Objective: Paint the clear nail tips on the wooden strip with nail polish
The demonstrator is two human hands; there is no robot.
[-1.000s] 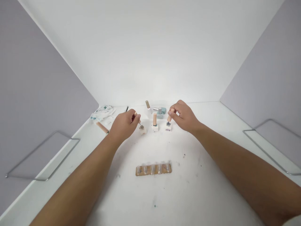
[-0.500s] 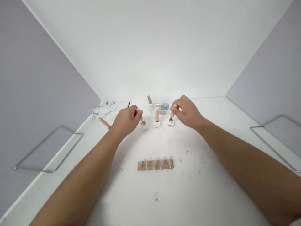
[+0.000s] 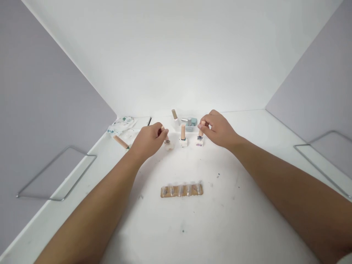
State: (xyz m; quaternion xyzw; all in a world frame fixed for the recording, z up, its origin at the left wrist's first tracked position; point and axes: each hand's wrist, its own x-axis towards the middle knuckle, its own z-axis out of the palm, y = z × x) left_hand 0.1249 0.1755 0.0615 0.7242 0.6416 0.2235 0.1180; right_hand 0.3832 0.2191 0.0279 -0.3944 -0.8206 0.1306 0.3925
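Three small white nail-polish bottles stand in a row on the white table [image 3: 247, 220]. My left hand [image 3: 150, 138] pinches a tan brush cap, its brush tip lowered into the left bottle [image 3: 168, 144]. The middle bottle [image 3: 183, 139] stands untouched with its tan cap on. My right hand [image 3: 217, 129] is closed round the tan cap of the right bottle [image 3: 200, 141]. A brown strip of clear nail tips [image 3: 181, 190] lies nearer to me, between my forearms.
Behind the row stand another tan-capped bottle [image 3: 174, 116] and a teal item with a grey cap [image 3: 190, 121]. A loose tan cap [image 3: 120, 141] and white-and-teal packets [image 3: 122, 124] lie at the left. Wire frames [image 3: 55, 172] [image 3: 324, 157] flank the table. Grey panels wall both sides.
My left hand lowered the brush tip down to the left bottle's mouth. My right hand shifted slightly on the right bottle's cap. The view rose a little.
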